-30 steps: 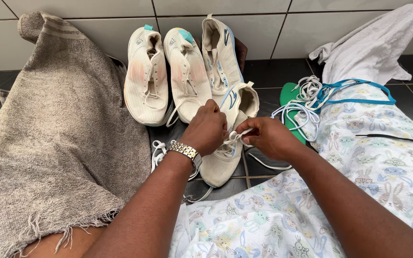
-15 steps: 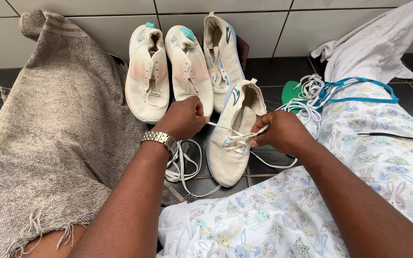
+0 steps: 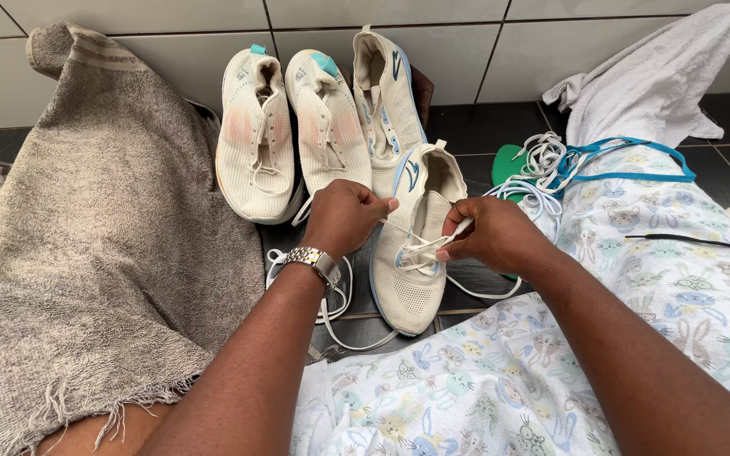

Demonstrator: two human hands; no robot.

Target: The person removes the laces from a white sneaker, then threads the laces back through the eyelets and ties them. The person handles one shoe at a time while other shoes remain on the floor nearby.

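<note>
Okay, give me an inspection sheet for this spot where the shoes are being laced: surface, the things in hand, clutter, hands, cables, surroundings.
Surface: dark tiled floor, partly covered by cloths.
Job's things: white and blue shoe lying on the floor, white lace threaded through its lower eyelets.
Clutter: three more pale shoes against the wall; loose laces beside the shoe; tangled laces on a green object.
Hands: left hand pinches one lace end, wristwatch on that wrist; right hand pinches the other end.
Cables: thin black cord on the printed cloth.
Surroundings: pale tiled wall, grey towel, white towel.
</note>
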